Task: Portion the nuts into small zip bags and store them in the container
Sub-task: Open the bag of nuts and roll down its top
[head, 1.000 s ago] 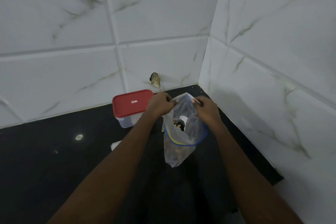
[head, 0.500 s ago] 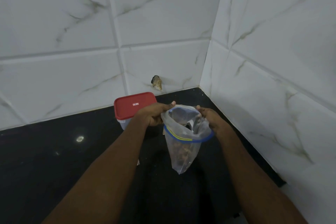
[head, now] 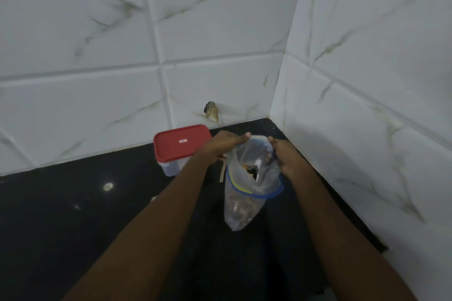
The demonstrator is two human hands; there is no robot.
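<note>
Dim, soft blur, wide-angle edge warp

The glossy black stone counter [head: 73,215] ends in a back right corner. A rectangular clear plastic container with a red lid [head: 182,144] stands by its back edge, towards that corner. A small pale scrap [head: 153,198] lies in front of the container, apart from it.

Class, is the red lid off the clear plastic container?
No, the red lid sits closed on the clear plastic container.
</note>
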